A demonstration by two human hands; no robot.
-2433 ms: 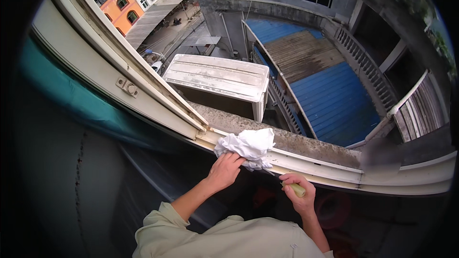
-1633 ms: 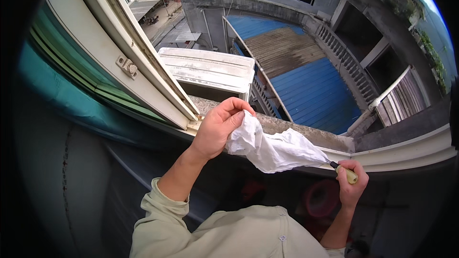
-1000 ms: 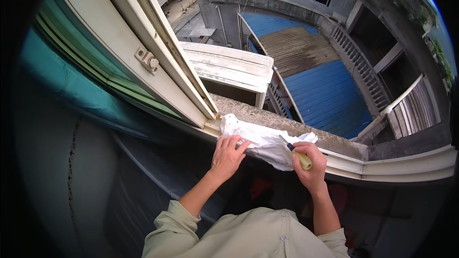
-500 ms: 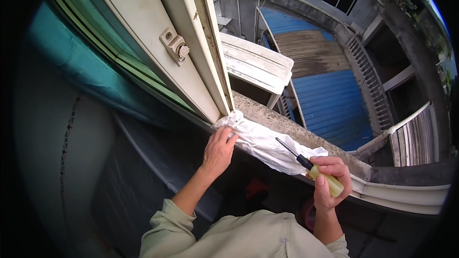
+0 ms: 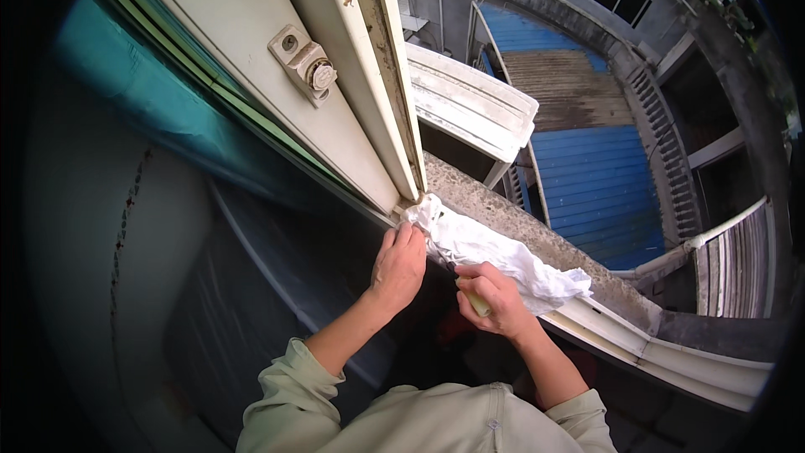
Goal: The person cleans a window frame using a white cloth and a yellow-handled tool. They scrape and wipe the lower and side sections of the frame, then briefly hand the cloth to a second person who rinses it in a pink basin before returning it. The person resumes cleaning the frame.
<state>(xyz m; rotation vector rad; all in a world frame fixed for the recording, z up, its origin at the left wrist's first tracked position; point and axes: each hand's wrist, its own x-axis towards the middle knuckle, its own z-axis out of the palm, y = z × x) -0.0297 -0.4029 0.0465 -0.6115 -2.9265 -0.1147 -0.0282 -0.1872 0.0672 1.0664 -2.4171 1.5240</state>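
Note:
A rumpled white cloth (image 5: 495, 252) lies along the window sill track, its far left end against the foot of the sliding window's frame. My left hand (image 5: 399, 268) is closed on the cloth's near left edge, fingers bent down and their tips partly hidden. In my right hand (image 5: 496, 298) is a screwdriver (image 5: 479, 305) with a translucent yellow handle and a dark collar. Its shaft points left and away, toward the cloth beside my left fingers. The tip cannot be made out at the cloth.
The white window frame (image 5: 335, 88) with a metal latch (image 5: 303, 65) rises at the left, beside a teal curtain (image 5: 159, 109). Beyond the rough outer ledge (image 5: 478, 193) is a drop to a blue roof (image 5: 595, 193). A white outdoor unit (image 5: 470, 101) sits outside.
My right hand has moved left with the screwdriver, bringing its shaft down from above the cloth to beside my left hand. My left fingers have curled in at the cloth's edge.

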